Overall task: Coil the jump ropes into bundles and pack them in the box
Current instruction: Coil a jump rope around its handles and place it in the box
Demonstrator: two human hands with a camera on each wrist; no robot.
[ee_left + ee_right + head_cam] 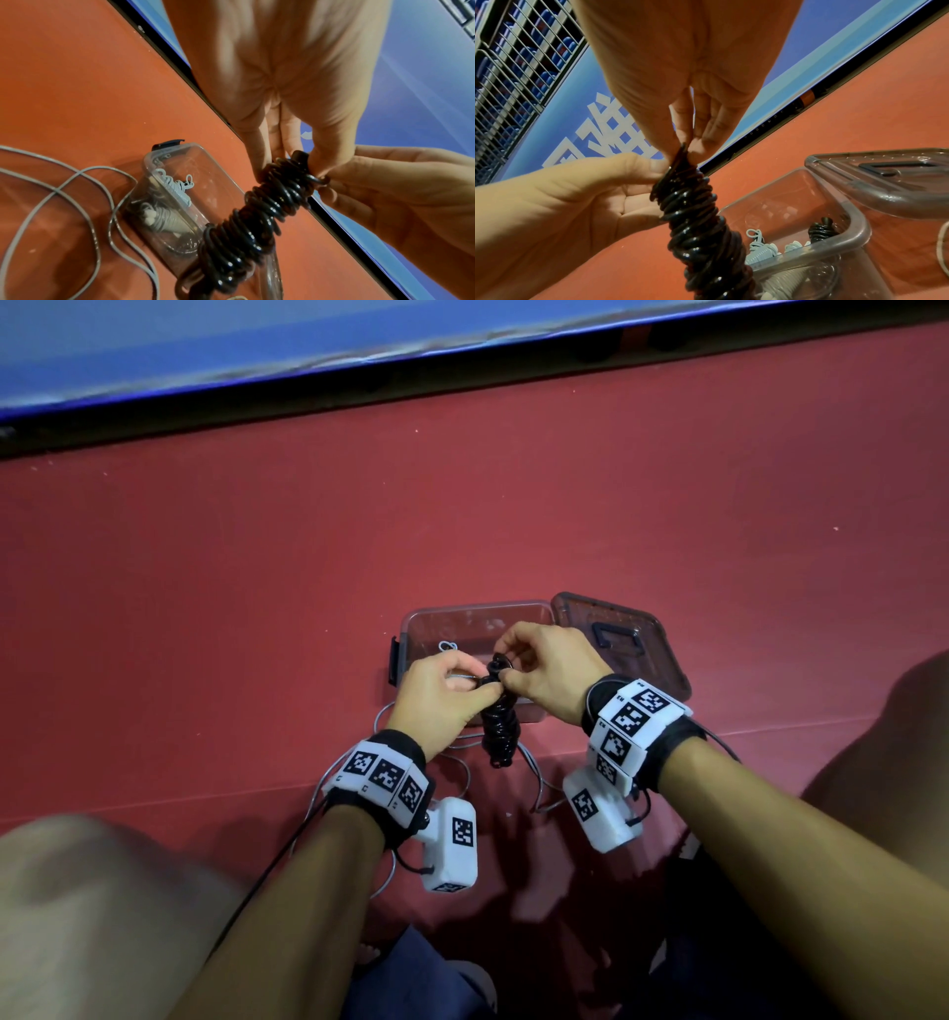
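A tightly coiled black jump rope bundle (499,726) hangs upright above the front edge of the clear plastic box (462,614). My left hand (480,685) pinches its top coils from the left. My right hand (511,672) pinches the rope end at the very top, as the right wrist view shows at the bundle (700,223). Inside the box lie a grey coiled bundle (174,188) and another black bundle (821,229). The held bundle's lower end dangles free.
The box's lid (642,660) lies open to the right of the box. A loose grey rope (85,203) sprawls in loops on the red floor near the box. My knees flank the spot. A blue wall panel (257,346) runs along the far edge.
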